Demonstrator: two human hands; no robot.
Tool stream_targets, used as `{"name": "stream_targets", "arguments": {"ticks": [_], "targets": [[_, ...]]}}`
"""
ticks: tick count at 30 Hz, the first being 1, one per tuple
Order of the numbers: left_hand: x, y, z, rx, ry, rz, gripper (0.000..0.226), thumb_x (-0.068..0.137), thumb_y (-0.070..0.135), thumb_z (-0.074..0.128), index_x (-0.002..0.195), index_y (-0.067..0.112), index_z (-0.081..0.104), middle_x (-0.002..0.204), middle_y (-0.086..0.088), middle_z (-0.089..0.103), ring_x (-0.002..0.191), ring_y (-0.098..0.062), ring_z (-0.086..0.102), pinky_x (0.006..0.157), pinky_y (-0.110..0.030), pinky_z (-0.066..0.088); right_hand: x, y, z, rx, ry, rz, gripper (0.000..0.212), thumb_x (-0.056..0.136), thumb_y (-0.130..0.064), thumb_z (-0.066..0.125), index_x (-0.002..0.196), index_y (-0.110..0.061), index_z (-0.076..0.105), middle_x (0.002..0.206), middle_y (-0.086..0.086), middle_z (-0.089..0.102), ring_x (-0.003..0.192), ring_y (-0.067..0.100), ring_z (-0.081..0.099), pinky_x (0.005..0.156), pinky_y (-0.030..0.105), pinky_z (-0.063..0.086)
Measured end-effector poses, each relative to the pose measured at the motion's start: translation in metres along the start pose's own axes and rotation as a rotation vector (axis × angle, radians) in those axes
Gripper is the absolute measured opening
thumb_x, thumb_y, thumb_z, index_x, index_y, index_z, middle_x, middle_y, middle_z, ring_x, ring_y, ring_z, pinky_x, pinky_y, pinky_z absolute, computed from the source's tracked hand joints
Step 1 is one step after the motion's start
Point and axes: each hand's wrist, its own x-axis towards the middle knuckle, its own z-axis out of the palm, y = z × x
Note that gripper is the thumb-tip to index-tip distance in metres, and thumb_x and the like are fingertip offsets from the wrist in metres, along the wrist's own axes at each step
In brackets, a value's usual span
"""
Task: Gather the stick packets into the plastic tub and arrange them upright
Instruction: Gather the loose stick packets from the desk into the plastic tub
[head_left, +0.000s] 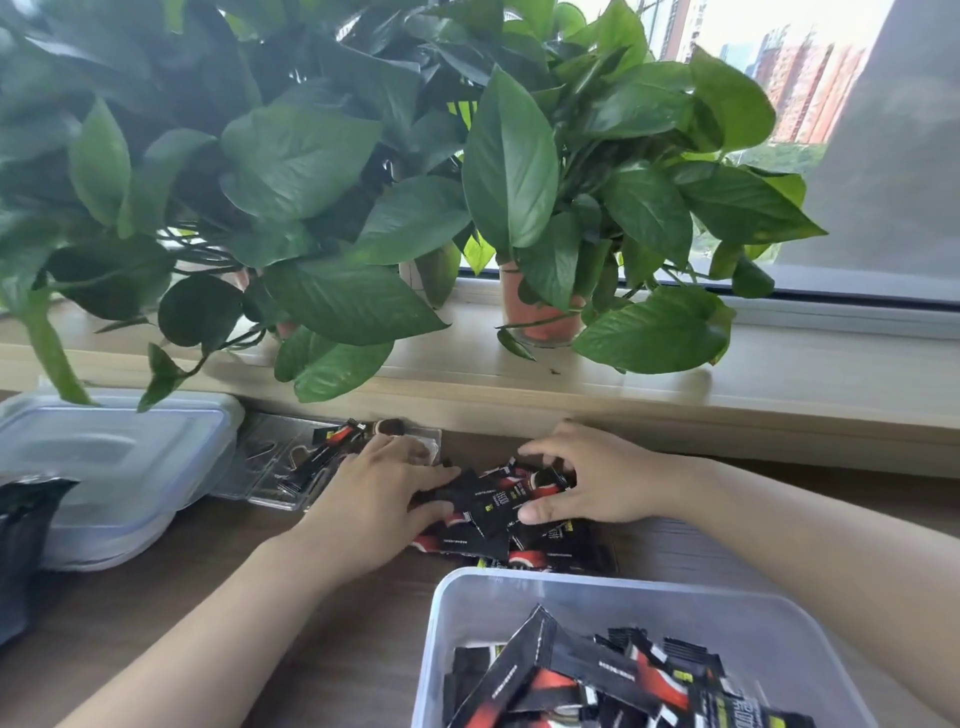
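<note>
left hand (384, 483): fingers and thumb pinching the packets (493, 519) heaped on the table (311, 597) | right hand (587, 478): curled round the same heap, other side | tub (519, 597): just in front, more lying slanted inside, kinda messy | lid (104, 457): far left

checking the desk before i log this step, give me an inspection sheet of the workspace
surface: brown wooden table
job's things: loose stick packets piled beyond the plastic tub; tub packets jumbled and leaning, not upright
clutter: clear lid, clear tray holding a few packets, black bag at far left
grippers: left hand and right hand both grip the loose stick packets
cables: nothing seen
surroundings: potted plants on the windowsill; buildings outside the window
</note>
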Motion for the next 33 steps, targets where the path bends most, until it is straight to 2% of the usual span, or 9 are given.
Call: {"name": "stream_targets", "arguments": {"ticks": [2, 5, 8, 14, 19, 23, 27, 30, 33], "targets": [[0.005, 0.001, -0.001, -0.08, 0.023, 0.004, 0.037, 0.087, 0.043, 0.068, 0.124, 0.045, 0.065, 0.118, 0.005, 0.058, 0.114, -0.021, 0.05, 0.1, -0.039, 0.043, 0.003, -0.002, 0.004, 0.039, 0.005, 0.017, 0.072, 0.074, -0.059, 0.075, 0.135, -0.027, 0.053, 0.114, -0.008, 0.051, 0.104, 0.01, 0.052, 0.087, 0.023, 0.038], [0.008, 0.003, -0.004, -0.17, 0.048, 0.011, 0.047, 0.079, 0.022, 0.079, 0.117, 0.048, 0.068, 0.104, 0.011, 0.059, 0.103, -0.019, 0.05, 0.097, -0.033, 0.042, 0.004, -0.005, 0.006, 0.124, -0.014, 0.067, 0.071, 0.074, -0.048, 0.082, 0.134, -0.024, 0.052, 0.115, -0.01, 0.055, 0.103, 0.009, 0.056, 0.084, 0.021, 0.04], [0.006, 0.003, 0.0, -0.233, 0.064, 0.036, 0.05, 0.079, 0.017, 0.08, 0.115, 0.05, 0.068, 0.096, 0.015, 0.061, 0.098, -0.02, 0.051, 0.092, -0.031, 0.043, 0.006, -0.004, 0.006, 0.154, -0.039, 0.072, 0.07, 0.072, -0.046, 0.083, 0.132, -0.025, 0.055, 0.112, -0.011, 0.057, 0.097, 0.007, 0.057, 0.077, 0.018, 0.041], [0.005, 0.005, 0.002, -0.31, 0.165, 0.102, 0.046, 0.08, 0.005, 0.077, 0.109, 0.04, 0.075, 0.09, 0.012, 0.064, 0.083, -0.009, 0.06, 0.077, -0.019, 0.044, 0.009, -0.004, 0.007, 0.112, -0.057, 0.047, 0.031, 0.075, -0.047, 0.081, 0.097, -0.033, 0.064, 0.103, -0.011, 0.065, 0.093, 0.009, 0.061, 0.083, 0.026, 0.049], [0.004, 0.012, -0.003, -0.471, 0.21, 0.076, 0.051, 0.079, -0.006, 0.071, 0.101, 0.039, 0.078, 0.088, 0.012, 0.065, 0.084, -0.005, 0.063, 0.072, -0.008, 0.041, 0.005, -0.004, 0.002, 0.192, -0.055, 0.036, 0.03, 0.077, -0.037, 0.082, 0.098, -0.031, 0.061, 0.107, -0.011, 0.067, 0.091, 0.002, 0.06, 0.085, 0.026, 0.047], [0.0, 0.019, -0.024, -0.679, 0.183, -0.02, 0.058, 0.079, -0.001, 0.077, 0.092, 0.055, 0.074, 0.095, 0.011, 0.069, 0.096, -0.007, 0.067, 0.088, -0.021, 0.046, -0.009, -0.004, -0.017, 0.256, 0.032, 0.092, 0.03, 0.075, -0.035, 0.084, 0.097, -0.033, 0.064, 0.112, -0.007, 0.066, 0.102, 0.004, 0.059, 0.083, 0.022, 0.043], [-0.016, 0.033, -0.064, -0.784, 0.2, -0.046, 0.051, 0.08, -0.002, 0.077, 0.087, 0.049, 0.078, 0.09, 0.001, 0.071, 0.082, -0.023, 0.068, 0.074, -0.028, 0.046, -0.041, -0.008, -0.049, 0.46, 0.101, 0.098, 0.022, 0.074, -0.025, 0.086, 0.083, -0.025, 0.066, 0.082, -0.006, 0.067, 0.063, 0.003, 0.054, 0.061, 0.018, 0.043], [-0.038, 0.05, -0.094, -0.773, 0.155, 0.02, 0.049, 0.079, 0.0, 0.078, 0.09, 0.047, 0.079, 0.088, -0.001, 0.071, 0.078, -0.016, 0.067, 0.071, -0.025, 0.047, -0.083, -0.016, -0.069, 0.505, 0.16, 0.093, 0.022, 0.073, -0.018, 0.086, 0.083, -0.018, 0.066, 0.071, -0.006, 0.064, 0.056, 0.002, 0.052, 0.051, 0.009, 0.041], [-0.065, 0.073, -0.11, -0.718, 0.024, 0.121, 0.051, 0.078, 0.0, 0.079, 0.094, 0.049, 0.077, 0.091, -0.002, 0.073, 0.086, -0.018, 0.071, 0.085, -0.037, 0.055, -0.134, -0.025, -0.08, 0.573, 0.161, 0.11, 0.024, 0.067, -0.024, 0.089, 0.078, -0.018, 0.068, 0.069, -0.004, 0.068, 0.057, 0.004, 0.054, 0.047, 0.009, 0.04]]}}
